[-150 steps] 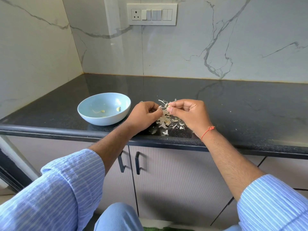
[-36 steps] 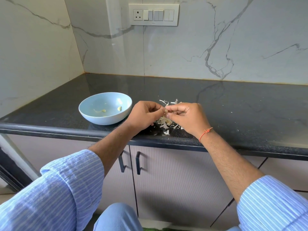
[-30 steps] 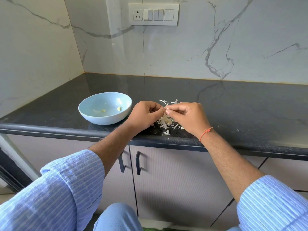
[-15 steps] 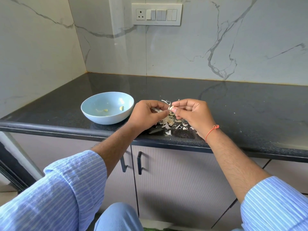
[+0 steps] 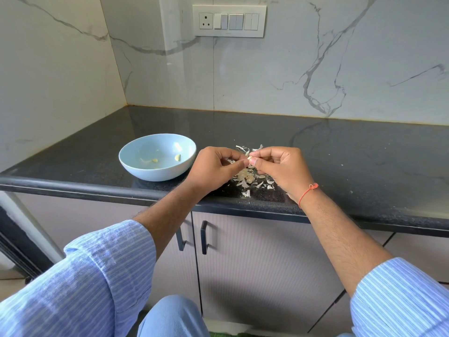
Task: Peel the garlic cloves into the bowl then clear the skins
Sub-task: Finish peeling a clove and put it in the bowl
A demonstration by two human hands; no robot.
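Observation:
A small garlic clove (image 5: 249,158) is pinched between the fingertips of my left hand (image 5: 215,167) and my right hand (image 5: 283,170), held just above the black counter (image 5: 340,154). Under and behind the hands lies a scatter of pale garlic skins (image 5: 250,180), partly hidden by my fingers. A light blue bowl (image 5: 136,164) stands on the counter to the left of my left hand, with a few peeled cloves (image 5: 178,157) inside.
The counter's front edge (image 5: 97,190) runs just below my wrists, with cabinet doors and two dark handles (image 5: 204,237) under it. Marble walls close off the back and left. A switch panel (image 5: 228,20) is on the back wall.
Both hands have stayed together over the skins, working the clove with small finger shifts. The camera has moved slightly; the bowl and the skins lie as before.

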